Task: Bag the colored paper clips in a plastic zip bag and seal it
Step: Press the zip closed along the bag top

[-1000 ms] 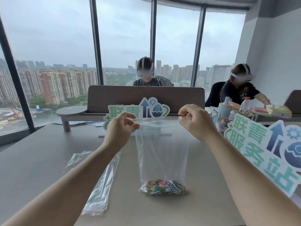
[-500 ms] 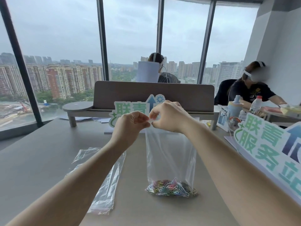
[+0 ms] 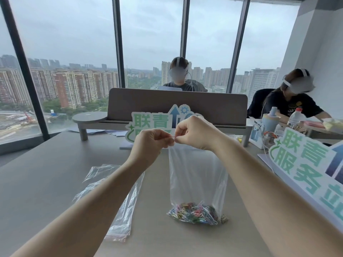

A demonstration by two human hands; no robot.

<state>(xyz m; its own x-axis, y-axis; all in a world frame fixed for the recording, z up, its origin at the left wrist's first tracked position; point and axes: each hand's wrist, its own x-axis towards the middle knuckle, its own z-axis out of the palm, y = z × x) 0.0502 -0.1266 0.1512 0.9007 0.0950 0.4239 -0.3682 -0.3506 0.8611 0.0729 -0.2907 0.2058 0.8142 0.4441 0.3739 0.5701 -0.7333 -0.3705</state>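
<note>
A clear plastic zip bag (image 3: pixel 196 175) hangs upright over the grey table (image 3: pixel 46 182), its bottom resting on the surface. A heap of colored paper clips (image 3: pixel 194 212) lies inside at the bottom. My left hand (image 3: pixel 150 143) pinches the bag's top strip at its left corner. My right hand (image 3: pixel 194 132) pinches the same strip right beside it, fingertips almost touching the left hand's. The rest of the strip is hidden behind my right hand.
Spare clear bags (image 3: pixel 115 201) lie flat on the table to the left. A green-and-white sign (image 3: pixel 304 167) leans at the right, another sign (image 3: pixel 152 123) stands behind my hands. A divider (image 3: pixel 178 106), bottles (image 3: pixel 297 117) and two seated people are beyond.
My right hand has slid left along the top strip from the bag's right corner until it met the left hand. The bag's mouth, wide a second ago, is now flat.
</note>
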